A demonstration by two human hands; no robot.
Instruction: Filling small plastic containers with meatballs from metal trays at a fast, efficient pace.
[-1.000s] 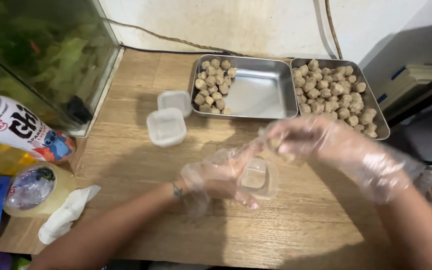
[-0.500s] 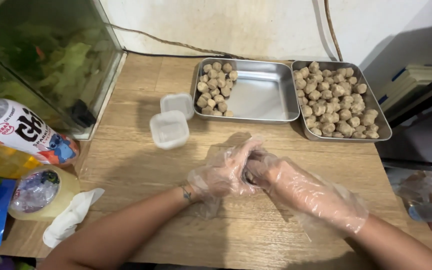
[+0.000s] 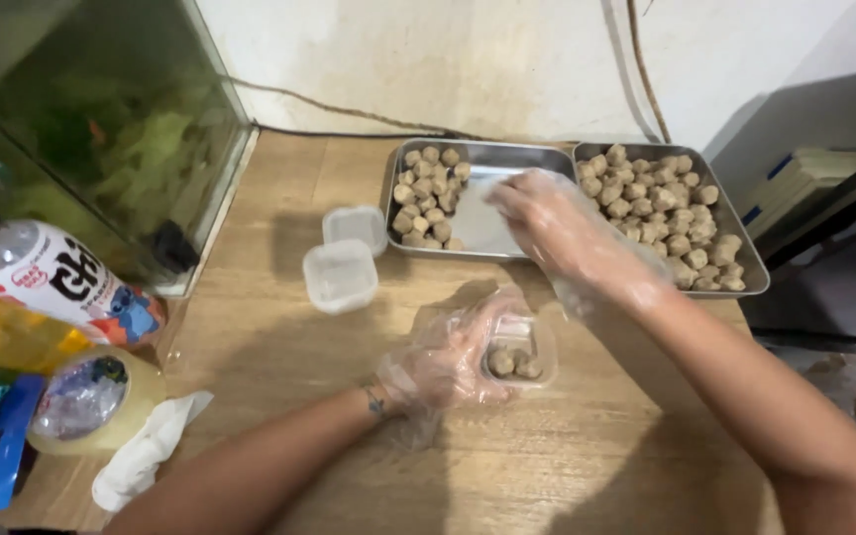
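My left hand (image 3: 448,362), in a clear plastic glove, holds a small clear plastic container (image 3: 525,350) on the wooden table; a few brown balls lie inside it. My right hand (image 3: 552,223), also gloved, reaches over the left metal tray (image 3: 487,233), which has brown balls (image 3: 428,193) along its left side. Its fingers are spread and I see nothing in them. The right metal tray (image 3: 740,248) is full of the same balls (image 3: 661,208).
Two small lidded clear containers (image 3: 341,274) (image 3: 356,226) stand left of the trays. A glass tank (image 3: 101,129) fills the far left. A bottle (image 3: 56,277), a roll of tape (image 3: 86,401) and a crumpled white glove (image 3: 146,451) lie at the left edge.
My right hand has left the small container and moved up to the left tray. The left hand stays on the container, which now shows balls inside.
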